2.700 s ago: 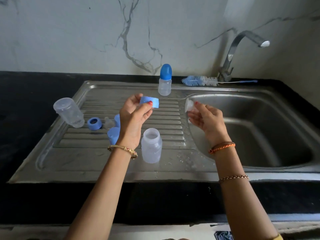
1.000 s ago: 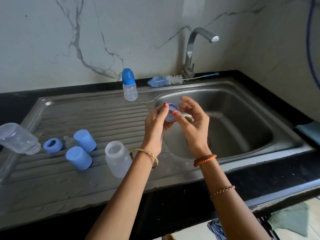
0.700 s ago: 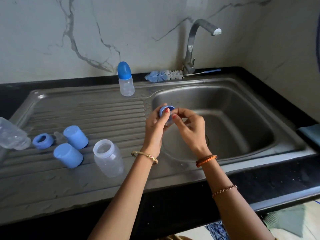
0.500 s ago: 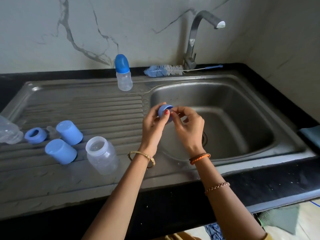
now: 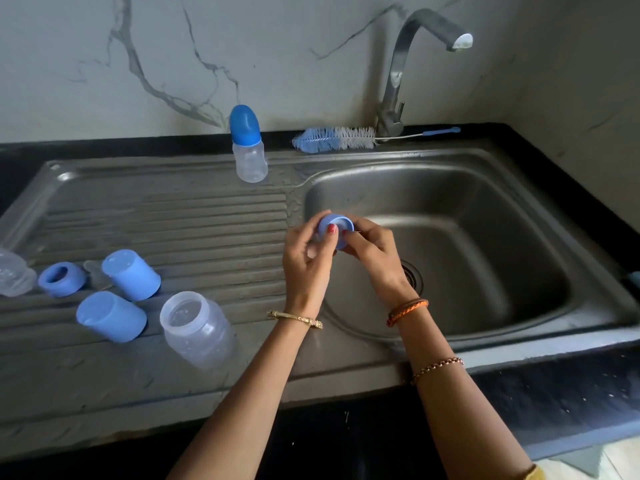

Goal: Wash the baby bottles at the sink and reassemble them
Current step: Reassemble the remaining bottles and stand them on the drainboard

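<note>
Far left of the hands, a clear bottle (image 5: pixel 12 277) is cut by the frame edge, lying on the draining board (image 5: pixel 194 216). Just right of it a blue ring (image 5: pixel 61 278) is seen, then a clear teat (image 5: pixel 93 273), partly hidden, then 2 blue caps (image 5: pixel 131 274) (image 5: pixel 110 321), both mouth-down. Nearest the left hand, an open bottle (image 5: pixel 197 332) stands upright with no top. Beyond the hands, 1 assembled bottle (image 5: pixel 248 148) is stood by the wall, with a bottle brush (image 5: pixel 334 138) beside the tap (image 5: pixel 415 64).

A blue collar (image 5: pixel 336 228) is pinched by the left hand (image 5: pixel 306 261) and gripped on its other side by the right hand (image 5: pixel 375 252), both hands held above the near-left corner of the basin (image 5: pixel 485 237). Whether a teat is already seated in the collar cannot be told; it is hidden by fingers.

Step judged: reassembly, teat being fitted into collar. Tap is not running. Next move likely calls for the collar to be carried left to the open bottle, 1 hand steadying the bottle, collar set square on the thread and twisted down. A cap would then be pressed on. 1 more set is left loose on the board.
</note>
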`<state>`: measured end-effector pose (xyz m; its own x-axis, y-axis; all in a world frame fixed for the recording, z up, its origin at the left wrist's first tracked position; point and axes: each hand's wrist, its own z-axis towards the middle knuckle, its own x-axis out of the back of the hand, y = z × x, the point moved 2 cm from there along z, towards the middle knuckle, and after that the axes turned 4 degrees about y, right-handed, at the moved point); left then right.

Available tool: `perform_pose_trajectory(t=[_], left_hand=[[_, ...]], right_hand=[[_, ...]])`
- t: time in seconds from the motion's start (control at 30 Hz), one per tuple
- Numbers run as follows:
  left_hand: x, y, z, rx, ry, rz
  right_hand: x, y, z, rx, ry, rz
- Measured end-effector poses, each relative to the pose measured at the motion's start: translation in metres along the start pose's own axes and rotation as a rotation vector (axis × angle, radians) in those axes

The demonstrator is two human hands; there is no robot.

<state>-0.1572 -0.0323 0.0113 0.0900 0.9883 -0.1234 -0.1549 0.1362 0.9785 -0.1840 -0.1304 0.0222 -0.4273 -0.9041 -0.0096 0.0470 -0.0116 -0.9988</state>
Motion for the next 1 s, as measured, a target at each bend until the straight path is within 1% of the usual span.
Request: perform_pose_trajectory(t=[0.07, 0.23, 0.4, 0.47, 0.57, 0.63, 0.7, 0.83, 1.0], left_hand=[[0.002, 0.0, -0.001, -0.014, 0.004, 0.041], [0.01, -0.004, 0.002, -0.155, 0.033, 0.241], [0.013, -0.008, 0.002, -0.141, 0.107, 0.304], [0.013, -0.01, 0.003, -0.143, 0.127, 0.314], [0.012, -0.012, 0.005, -0.115, 0.124, 0.266], [0.013, -0.014, 0.007, -0.065, 0.099, 0.24], [0.013, -0.014, 0.008, -0.043, 0.054, 0.208], [0.014, -0.011, 0.006, -0.073, 0.016, 0.22], [0.015, -0.009, 0.005, -0.137, 0.05, 0.258]], right_hand=[[-0.001, 0.003, -0.002, -0.023, 0.017, -0.015], [-0.004, 0.004, -0.007, -0.029, 0.048, -0.017], [-0.008, 0.013, -0.006, 0.019, 0.117, -0.205], [-0.011, 0.015, -0.006, 0.045, 0.156, -0.246], [-0.011, 0.018, -0.005, 0.054, 0.217, -0.261], [-0.009, 0.019, -0.004, 0.042, 0.201, -0.264], [-0.006, 0.02, -0.003, -0.002, 0.143, -0.21], [-0.008, 0.018, -0.003, -0.009, 0.148, -0.133], [-0.01, 0.019, -0.005, 0.055, 0.177, -0.18]])
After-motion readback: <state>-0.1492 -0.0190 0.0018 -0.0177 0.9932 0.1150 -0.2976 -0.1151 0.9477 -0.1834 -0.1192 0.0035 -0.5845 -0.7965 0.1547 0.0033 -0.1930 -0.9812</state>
